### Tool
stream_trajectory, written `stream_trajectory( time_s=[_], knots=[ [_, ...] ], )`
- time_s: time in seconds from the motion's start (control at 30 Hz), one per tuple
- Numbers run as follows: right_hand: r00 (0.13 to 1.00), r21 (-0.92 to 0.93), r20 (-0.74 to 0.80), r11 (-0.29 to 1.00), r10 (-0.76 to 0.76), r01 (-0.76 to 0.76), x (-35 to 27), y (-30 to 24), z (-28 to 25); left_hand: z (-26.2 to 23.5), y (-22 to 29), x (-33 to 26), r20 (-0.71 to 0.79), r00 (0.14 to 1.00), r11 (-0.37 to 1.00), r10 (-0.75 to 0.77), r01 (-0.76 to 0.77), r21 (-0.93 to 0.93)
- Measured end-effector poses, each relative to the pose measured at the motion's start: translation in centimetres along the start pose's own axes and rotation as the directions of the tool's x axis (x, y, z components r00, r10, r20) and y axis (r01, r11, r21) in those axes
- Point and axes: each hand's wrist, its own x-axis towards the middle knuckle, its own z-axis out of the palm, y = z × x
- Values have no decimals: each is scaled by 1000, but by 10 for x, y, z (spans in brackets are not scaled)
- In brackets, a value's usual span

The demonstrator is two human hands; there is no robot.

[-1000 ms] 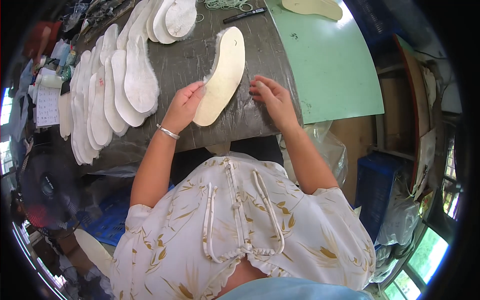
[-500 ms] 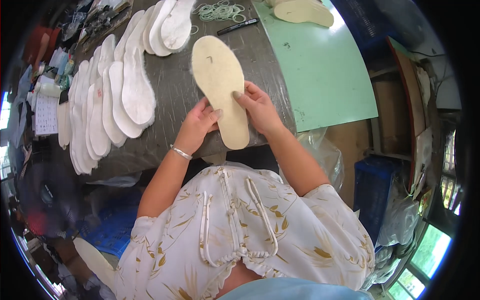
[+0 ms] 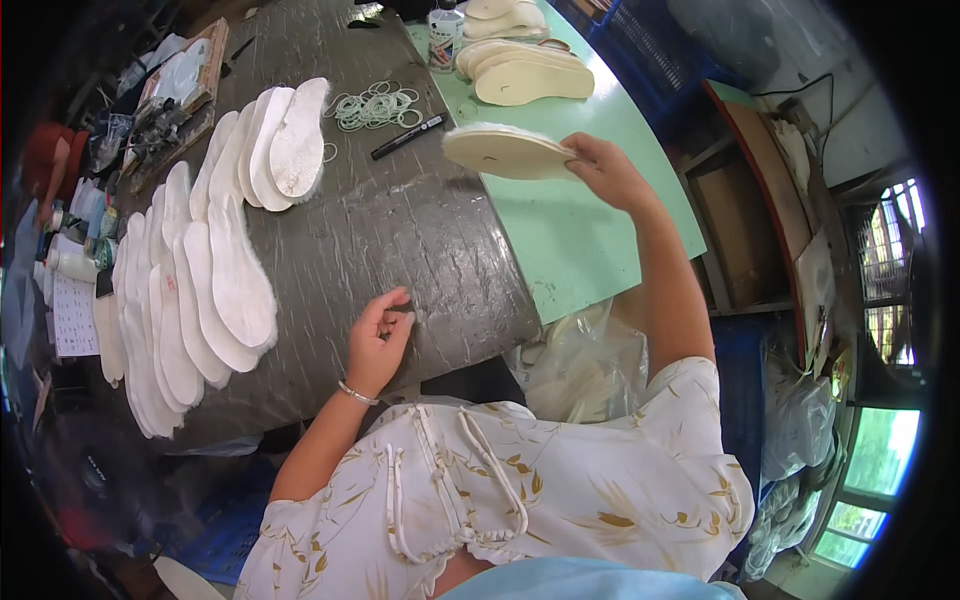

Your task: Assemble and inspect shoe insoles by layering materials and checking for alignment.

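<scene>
Over the green board (image 3: 590, 240), my right hand (image 3: 607, 172) pinches a cream insole (image 3: 510, 153) by one end. The insole is tilted, and white fleece shows along its upper edge. Just beyond it lies a pile of cream insoles (image 3: 535, 82) on the board. My left hand (image 3: 376, 348) is above the near part of the dark table (image 3: 400, 225), its fingers loosely bent and apart with nothing in them. To its left, overlapping rows of white fleecy insoles (image 3: 245, 290) lie on the table.
A black marker pen (image 3: 408, 136) and a heap of pale green rubber bands (image 3: 378, 106) lie mid-table. A can (image 3: 445, 40) stands by the far insoles. Below the board's near edge hangs a clear plastic bag (image 3: 590, 365). Blue crates (image 3: 740, 390) stand at the right.
My right hand has carried the insole away to the right, over the green board, and tipped it sideways. My left hand has let go of it and is lower. The view has shifted.
</scene>
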Motion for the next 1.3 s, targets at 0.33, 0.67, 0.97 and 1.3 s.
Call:
stream_trajectory(
  time_s=[0.33,0.67,0.97,1.3],
  knots=[
    [968,-270,-156,934,196,-232,182,177,-27,-7,-8,-5,-10,995,994,-103,102,-36],
    [891,-351,-306,909,-336,223,199,44,82,-8,2,-8,1,996,994,-92,92,-60],
    [754,-1,224,774,-617,634,60,-129,228,-39,-2,-26,-175,985,989,-4,-22,-149],
    [616,-12,280,639,-736,769,13,-245,358,-161,-3,-97,-488,674,632,554,41,774]
  ],
)
